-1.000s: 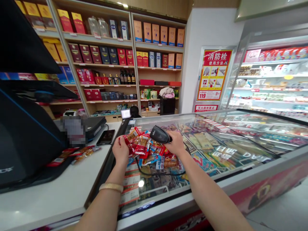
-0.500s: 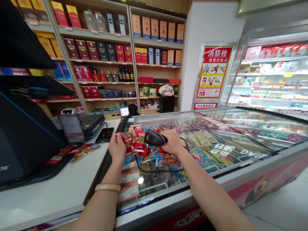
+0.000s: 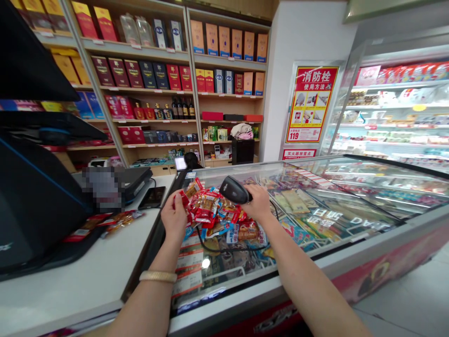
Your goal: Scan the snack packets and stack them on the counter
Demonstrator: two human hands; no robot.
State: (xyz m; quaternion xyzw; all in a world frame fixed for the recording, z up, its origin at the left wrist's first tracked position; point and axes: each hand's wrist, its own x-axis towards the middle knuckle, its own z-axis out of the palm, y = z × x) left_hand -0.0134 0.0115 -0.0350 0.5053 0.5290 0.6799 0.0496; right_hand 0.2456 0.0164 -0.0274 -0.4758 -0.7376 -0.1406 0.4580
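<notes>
My right hand (image 3: 258, 201) is wrapped round the handle of a black barcode scanner (image 3: 234, 189), whose head points left and up over a heap of snack packets (image 3: 206, 208). The packets are red, blue and clear, and lie on the glass top of a chest freezer (image 3: 224, 276). At the left edge of the heap, my left hand (image 3: 174, 214) pinches a red snack packet (image 3: 182, 198) between thumb and fingers. The scanner's black cable (image 3: 224, 250) loops across the glass below the packets. Part of the heap is hidden behind the scanner and my left hand.
Left of the freezer is a white counter (image 3: 105, 262) with a black checkout terminal (image 3: 31, 206), a phone (image 3: 152, 197) and more snack packets (image 3: 121, 222). Behind the freezer, the top of a person's head (image 3: 192, 160) shows. Shelves of boxes (image 3: 154, 75) line the back wall.
The scanner and my right hand have moved a little right, away from my left hand, and the scanner's head is raised. My left hand, still pinching the packet, has shifted slightly right.
</notes>
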